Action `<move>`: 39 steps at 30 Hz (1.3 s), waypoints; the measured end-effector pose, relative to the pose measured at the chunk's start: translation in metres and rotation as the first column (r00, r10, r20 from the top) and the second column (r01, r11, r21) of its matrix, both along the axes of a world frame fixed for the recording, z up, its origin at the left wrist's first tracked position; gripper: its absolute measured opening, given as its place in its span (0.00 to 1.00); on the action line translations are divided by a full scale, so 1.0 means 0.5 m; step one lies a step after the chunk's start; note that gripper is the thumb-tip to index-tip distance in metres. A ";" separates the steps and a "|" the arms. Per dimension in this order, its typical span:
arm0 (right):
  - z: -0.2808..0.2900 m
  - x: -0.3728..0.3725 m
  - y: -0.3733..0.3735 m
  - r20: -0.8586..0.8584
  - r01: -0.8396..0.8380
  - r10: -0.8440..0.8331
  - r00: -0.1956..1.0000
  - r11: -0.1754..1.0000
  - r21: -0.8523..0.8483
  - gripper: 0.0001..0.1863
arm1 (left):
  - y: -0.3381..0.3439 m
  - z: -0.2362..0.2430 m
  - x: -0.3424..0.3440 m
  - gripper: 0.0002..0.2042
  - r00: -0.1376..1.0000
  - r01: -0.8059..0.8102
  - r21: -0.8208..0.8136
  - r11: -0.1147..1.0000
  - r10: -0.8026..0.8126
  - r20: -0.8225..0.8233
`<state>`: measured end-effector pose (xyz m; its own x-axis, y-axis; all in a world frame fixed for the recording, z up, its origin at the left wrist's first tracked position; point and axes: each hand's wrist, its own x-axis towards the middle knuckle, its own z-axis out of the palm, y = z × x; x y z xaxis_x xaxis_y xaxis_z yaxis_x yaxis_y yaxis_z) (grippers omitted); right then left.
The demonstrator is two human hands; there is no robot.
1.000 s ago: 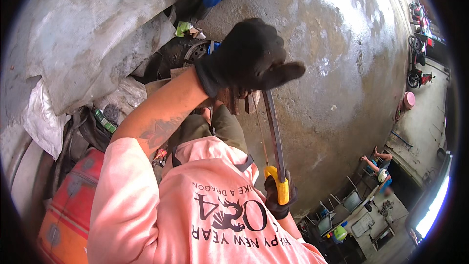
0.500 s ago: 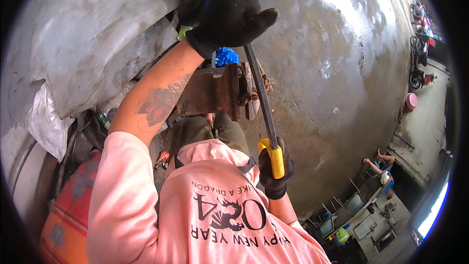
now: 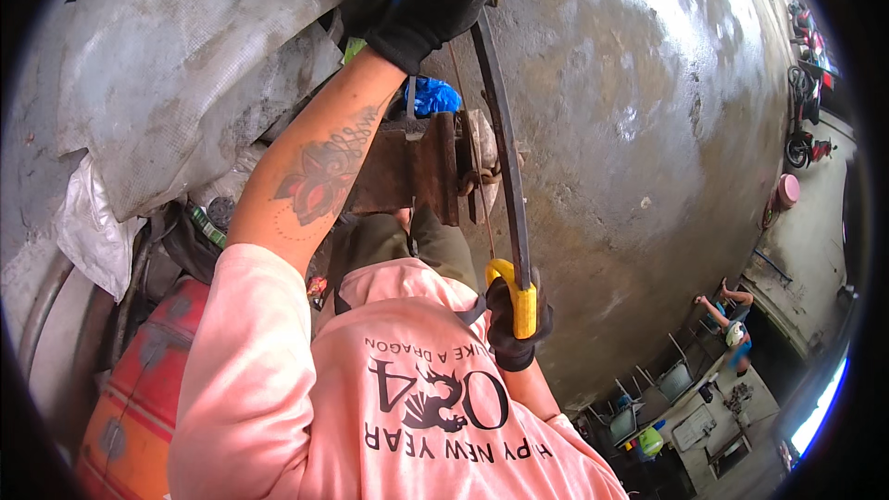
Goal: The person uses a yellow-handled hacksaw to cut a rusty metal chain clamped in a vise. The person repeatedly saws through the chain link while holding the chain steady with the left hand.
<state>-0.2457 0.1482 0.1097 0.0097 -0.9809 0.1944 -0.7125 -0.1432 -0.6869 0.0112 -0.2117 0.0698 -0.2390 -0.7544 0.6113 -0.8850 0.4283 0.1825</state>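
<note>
Both my hands wear black gloves and hold a hacksaw with a dark frame (image 3: 503,130) and a yellow handle (image 3: 523,301). My right hand (image 3: 517,319) is closed around the handle near my waist. My left hand (image 3: 440,0) is closed at the saw's far end, though its fingers are partly hidden near the top edge. The thin blade (image 3: 469,120) runs alongside a rust-brown metal block (image 3: 394,171) in front of my legs. Rusty chain-like links (image 3: 479,180) hang beside a pale chunk (image 3: 486,143) at the block's right side.
A grey plastic sheet (image 3: 185,65) and a red-orange container (image 3: 139,380) lie at left. A blue plastic bag (image 3: 432,96) sits beyond the block. Wet concrete floor (image 3: 630,176) spreads right, toward motorbikes (image 3: 804,116), a pink tub (image 3: 788,190) and a seated person (image 3: 736,329).
My left hand has moved farther away, toward the top edge, with the saw's far end. The saw frame has shifted slightly right, and more of the blade shows. My right hand keeps the handle.
</note>
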 end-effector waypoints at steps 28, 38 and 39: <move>0.169 -0.043 0.044 0.225 0.078 -0.161 0.961 0.938 0.337 0.23 | 0.030 -0.082 -0.060 0.29 0.836 0.246 -0.141 0.959 -0.284 -0.470; 0.168 -0.036 0.018 0.064 0.008 -0.024 0.998 0.972 0.235 0.24 | 0.288 -0.040 0.024 0.07 0.643 0.037 0.256 0.966 0.173 -0.746; 0.154 -0.028 0.007 0.087 -0.026 0.009 0.996 0.980 0.195 0.25 | 0.343 -0.043 0.012 0.07 0.756 0.061 0.212 0.975 0.093 -0.647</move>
<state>-0.2598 0.1516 0.1868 0.0189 -0.9998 -0.0007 -0.6484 -0.0118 -0.7612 0.0171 -0.0403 0.0481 0.1712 -0.8802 0.4426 -0.5243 0.2989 0.7973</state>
